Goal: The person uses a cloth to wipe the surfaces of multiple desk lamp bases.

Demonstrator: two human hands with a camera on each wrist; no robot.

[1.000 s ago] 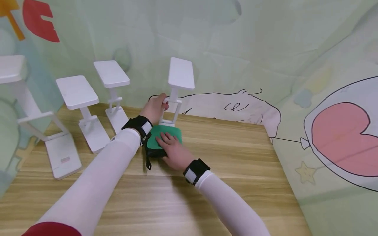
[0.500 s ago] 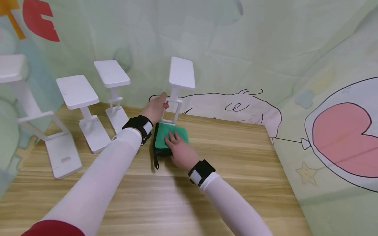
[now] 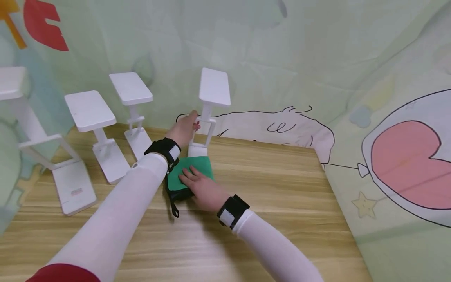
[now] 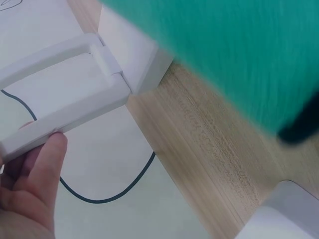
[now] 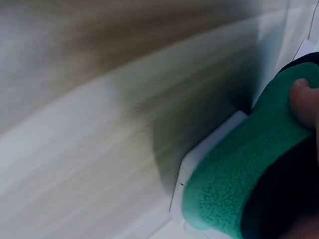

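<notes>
A white folding stand [image 3: 214,88] with a flat top plate stands at the back of the wooden table. My left hand [image 3: 184,131] grips one side of its hinged frame, thumb against the bar [image 4: 75,117] in the left wrist view. On the stand's base lies a thick green cleaning pad [image 3: 176,180] with black sides and a hanging loop. My right hand [image 3: 206,192] rests on the pad's top, its fingers spread and straight. The pad hides most of the base; only a white strip shows behind it. In the right wrist view, a fingertip [image 5: 303,102] presses the green pile.
Several similar white stands, including a near one [image 3: 74,186] and one behind it [image 3: 112,160], line the left side. A printed curtain [image 3: 275,70] hangs behind and to the right of the wooden table [image 3: 275,184].
My right hand has slid the pad first right, then back left and nearer to me, uncovering a strip of the base. My left hand stays on the frame throughout.
</notes>
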